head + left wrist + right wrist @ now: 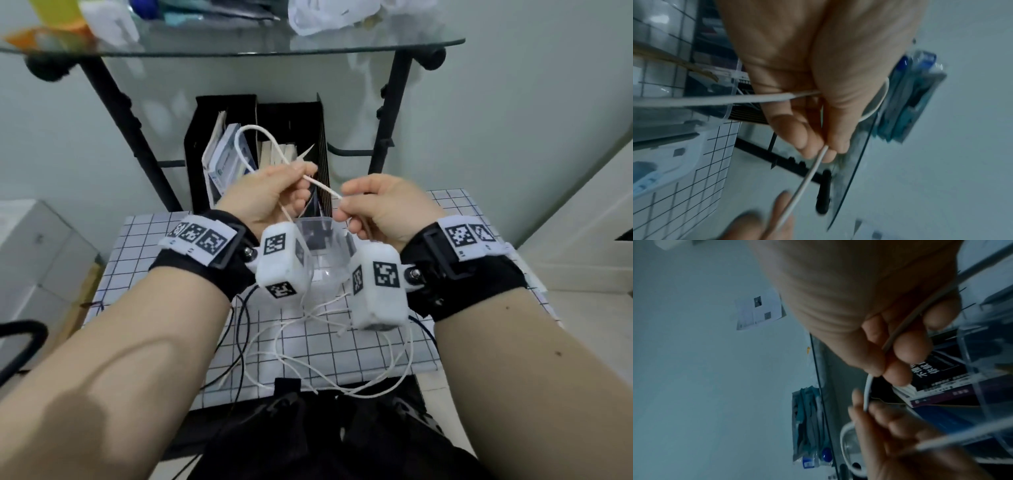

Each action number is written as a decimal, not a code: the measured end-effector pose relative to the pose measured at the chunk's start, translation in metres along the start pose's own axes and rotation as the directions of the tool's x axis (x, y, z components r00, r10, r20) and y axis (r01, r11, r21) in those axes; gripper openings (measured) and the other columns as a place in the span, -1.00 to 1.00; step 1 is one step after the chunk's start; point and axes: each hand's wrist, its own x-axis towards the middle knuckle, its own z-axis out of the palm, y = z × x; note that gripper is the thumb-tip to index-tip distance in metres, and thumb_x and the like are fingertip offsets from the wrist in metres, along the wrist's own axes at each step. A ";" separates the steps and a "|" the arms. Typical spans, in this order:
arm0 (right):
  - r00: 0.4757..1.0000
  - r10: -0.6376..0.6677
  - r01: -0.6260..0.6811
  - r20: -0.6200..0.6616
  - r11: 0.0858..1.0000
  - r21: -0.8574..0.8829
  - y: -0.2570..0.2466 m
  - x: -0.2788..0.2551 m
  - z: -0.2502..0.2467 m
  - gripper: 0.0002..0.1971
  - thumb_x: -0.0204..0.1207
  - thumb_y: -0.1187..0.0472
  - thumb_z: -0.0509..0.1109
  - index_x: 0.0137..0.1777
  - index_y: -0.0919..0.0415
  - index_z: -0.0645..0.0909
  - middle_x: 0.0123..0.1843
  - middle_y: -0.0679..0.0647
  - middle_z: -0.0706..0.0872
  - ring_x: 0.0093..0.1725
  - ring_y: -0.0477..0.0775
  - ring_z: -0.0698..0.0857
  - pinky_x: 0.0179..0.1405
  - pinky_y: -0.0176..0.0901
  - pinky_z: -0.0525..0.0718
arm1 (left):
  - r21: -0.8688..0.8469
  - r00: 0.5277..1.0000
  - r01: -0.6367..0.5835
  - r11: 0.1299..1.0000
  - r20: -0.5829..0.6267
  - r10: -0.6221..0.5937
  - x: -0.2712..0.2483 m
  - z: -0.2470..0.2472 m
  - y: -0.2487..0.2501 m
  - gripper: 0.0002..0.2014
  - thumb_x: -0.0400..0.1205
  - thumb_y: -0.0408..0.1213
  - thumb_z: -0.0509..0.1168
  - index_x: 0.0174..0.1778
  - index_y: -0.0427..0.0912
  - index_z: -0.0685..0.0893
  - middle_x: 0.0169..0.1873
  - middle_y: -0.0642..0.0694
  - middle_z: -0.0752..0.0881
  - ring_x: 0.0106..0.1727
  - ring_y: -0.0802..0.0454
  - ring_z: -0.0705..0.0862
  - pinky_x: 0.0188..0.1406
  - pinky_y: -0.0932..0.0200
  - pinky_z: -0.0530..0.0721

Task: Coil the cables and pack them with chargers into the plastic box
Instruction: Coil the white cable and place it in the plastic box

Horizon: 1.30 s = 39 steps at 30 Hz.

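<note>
Both hands are raised above the grid-patterned table (359,353), holding one thin white cable (323,186). My left hand (274,195) pinches it between thumb and fingers, with a loop (251,145) arching up behind the hand. My right hand (373,205) pinches the same cable a short way to the right. In the left wrist view the cable (807,177) runs out from the fingertips (818,151). The rest of the white cable (342,370) hangs down and lies tangled on the table. A clear plastic box (322,250) stands below the hands.
Black cables (239,342) trail over the table's left front. A black file holder (260,150) with papers stands behind the table. A glass shelf (239,48) on black legs spans above, loaded with clutter. A white cabinet (37,246) stands at the left.
</note>
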 end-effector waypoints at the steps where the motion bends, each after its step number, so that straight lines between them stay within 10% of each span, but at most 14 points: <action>1: 1.000 0.027 -0.027 0.005 1.000 0.014 0.004 0.002 -0.001 -0.89 0.54 0.43 0.35 -0.02 0.24 0.60 -0.45 0.10 0.71 -0.61 -0.11 0.52 -0.59 -0.31 0.46 | -0.066 0.998 -0.004 0.998 -0.059 0.000 0.001 -0.010 0.003 -0.85 0.65 -0.28 0.28 -0.11 -0.26 0.73 -0.51 -0.05 0.66 -0.55 0.20 0.62 -0.53 0.42 0.65; 12: 0.980 0.197 -0.199 0.039 0.978 0.067 0.021 0.005 0.007 -0.90 0.57 0.31 0.36 -0.11 0.31 0.68 -0.57 0.02 0.53 -0.58 -0.08 0.37 -0.65 -0.36 0.35 | -0.306 0.880 0.093 0.947 -0.419 -0.222 0.002 -0.082 -0.018 -0.71 0.65 -0.17 0.30 -0.31 -0.26 0.73 -0.44 -0.09 0.71 -0.49 0.18 0.67 -0.48 0.34 0.69; 15: 0.986 0.165 -0.167 0.032 0.981 0.098 0.018 0.008 0.010 -0.90 0.57 0.30 0.36 -0.12 0.28 0.69 -0.57 0.03 0.51 -0.64 -0.09 0.34 -0.69 -0.38 0.31 | 0.116 0.875 0.287 0.951 -0.436 -0.211 0.001 -0.081 -0.031 -0.63 0.63 -0.06 0.31 -0.09 -0.38 0.71 -0.30 -0.23 0.75 -0.40 0.04 0.74 -0.40 0.20 0.73; 19: 0.994 0.111 -0.112 0.012 0.989 0.096 0.012 0.012 0.008 -0.92 0.55 0.28 0.39 -0.08 0.26 0.71 -0.54 0.04 0.51 -0.62 -0.08 0.31 -0.69 -0.37 0.27 | 0.646 0.923 0.371 0.667 -0.336 -0.188 -0.010 -0.075 -0.022 -0.40 0.53 0.31 0.21 -0.08 -0.25 0.74 -0.18 -0.16 0.83 -0.13 -0.06 0.74 -0.01 0.02 0.70; 24: 0.998 0.014 -0.023 0.067 0.990 0.137 0.003 0.013 0.004 -0.91 0.55 0.26 0.40 -0.06 0.23 0.74 -0.48 0.05 0.51 -0.61 -0.09 0.29 -0.68 -0.34 0.24 | 0.857 0.917 0.359 0.371 -0.249 -0.312 -0.030 -0.080 0.007 -0.38 0.52 0.34 0.17 -0.14 -0.22 0.77 -0.29 -0.08 0.84 -0.25 0.02 0.73 -0.24 0.18 0.61; 27: 0.990 -0.016 0.003 0.141 0.996 0.087 -0.003 0.014 0.007 -0.88 0.55 0.24 0.40 -0.02 0.24 0.74 -0.48 0.04 0.50 -0.58 -0.06 0.28 -0.62 -0.28 0.20 | 0.925 0.970 0.232 0.302 -0.195 -0.145 -0.038 -0.080 0.022 -0.49 0.53 0.26 0.24 -0.28 -0.17 0.76 -0.44 -0.05 0.75 -0.42 0.09 0.61 -0.37 0.22 0.53; 31: 0.971 -0.026 0.019 0.239 0.999 0.030 -0.009 0.015 0.022 -0.89 0.55 0.26 0.38 -0.04 0.28 0.71 -0.51 0.05 0.47 -0.60 -0.07 0.26 -0.63 -0.28 0.13 | 0.777 0.969 -0.150 0.612 -0.006 0.245 -0.041 -0.065 0.033 -0.84 0.46 0.01 0.46 -0.21 0.05 0.69 -0.39 0.12 0.58 -0.36 0.12 0.50 -0.23 0.18 0.54; 39: 0.958 0.011 -0.021 0.288 0.999 0.031 -0.002 0.021 0.034 -0.90 0.54 0.26 0.38 -0.06 0.27 0.70 -0.52 0.05 0.47 -0.57 -0.05 0.25 -0.59 -0.25 0.11 | 0.814 0.917 -0.264 0.517 0.046 0.396 -0.031 -0.052 0.018 -0.68 0.45 -0.13 0.50 -0.03 -0.05 0.51 -0.20 0.07 0.52 -0.23 0.15 0.48 -0.14 0.25 0.52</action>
